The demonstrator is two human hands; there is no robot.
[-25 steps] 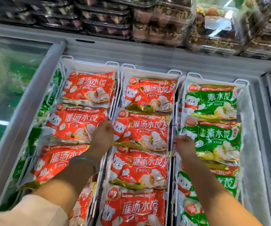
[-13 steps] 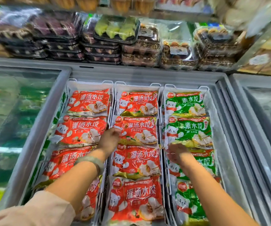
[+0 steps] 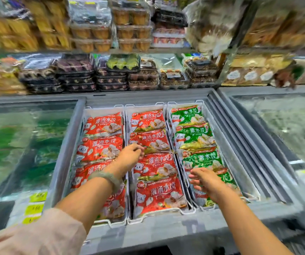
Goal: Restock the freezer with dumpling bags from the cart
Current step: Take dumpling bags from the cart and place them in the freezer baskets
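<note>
The open chest freezer (image 3: pixel 166 230) holds three white wire baskets of dumpling bags. Red bags (image 3: pixel 100 144) fill the left basket, and more red bags (image 3: pixel 157 196) fill the middle one. Green bags (image 3: pixel 194 135) lie in the right basket. My left hand (image 3: pixel 129 155) hovers over the seam between the left and middle baskets, fingers loosely curled and holding nothing. My right hand (image 3: pixel 206 181) floats over the near green bags with fingers spread, empty. The cart is out of sight.
The slid-back glass lid (image 3: pixel 249 144) lies to the right of the opening. Closed glass lids cover the freezer bays at left (image 3: pixel 19 140) and right (image 3: pixel 286 122). Shelves of boxed pastries (image 3: pixel 111 70) stand behind the freezer. Yellow price tags (image 3: pixel 36 203) hang at the front left.
Both hands have lifted off the bags and drawn back toward me. The view has pulled back and tilted up, showing more shelves and the freezer's front edge.
</note>
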